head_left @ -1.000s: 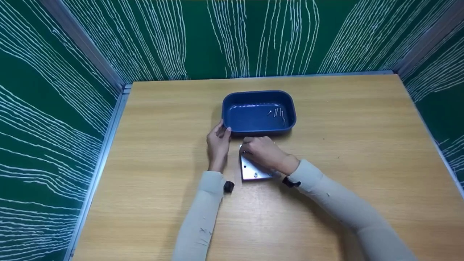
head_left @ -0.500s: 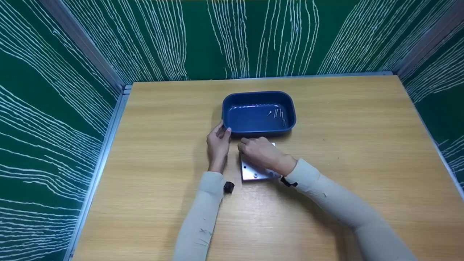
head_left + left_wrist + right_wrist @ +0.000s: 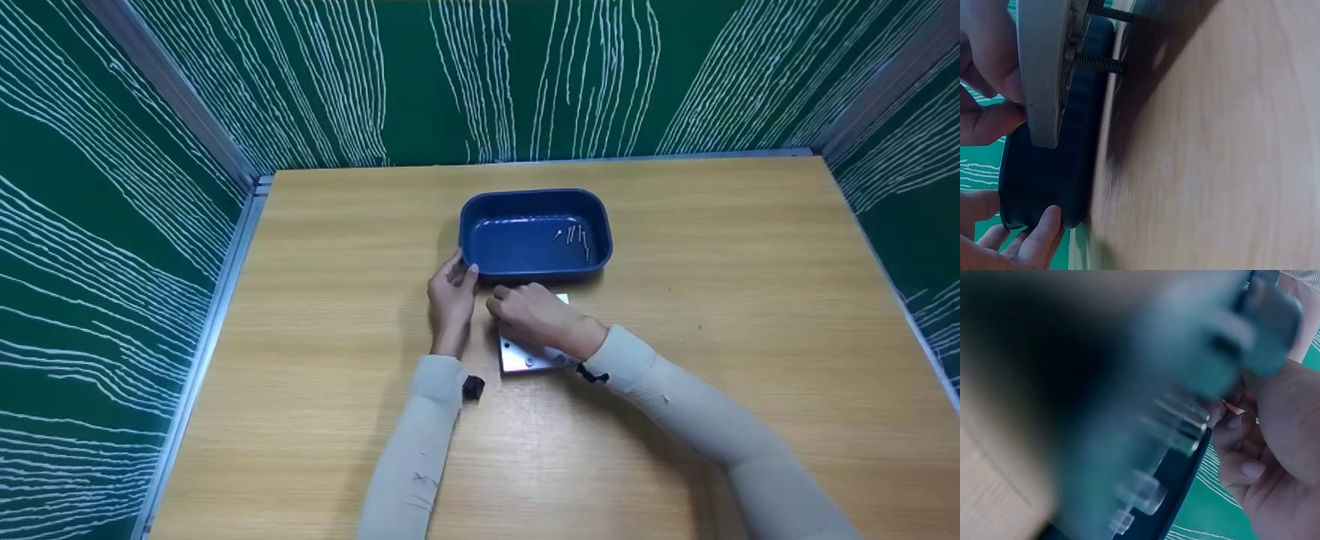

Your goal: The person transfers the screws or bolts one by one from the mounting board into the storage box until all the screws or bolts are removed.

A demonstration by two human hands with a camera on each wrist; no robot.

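Metal plate [image 3: 517, 358], probably stiff and heavy, stands between the left and right edges of the surface [image 3: 712, 360]; we'd hold its rim, clear of the bolts [image 3: 1098, 62]. Our left fingers [image 3: 1043, 230] grip the blue tray [image 3: 510, 244]; whether our curled right fingers [image 3: 994, 124] grip anything, we cannot tell.

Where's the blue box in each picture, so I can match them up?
Head: the blue box sits just above the middle.
Left wrist: the blue box stands on the left side, partly behind the metal plate.
Right wrist: only a dark strip of it shows, low and right of the middle.
Shared landmark: the green wall with white wavy lines.
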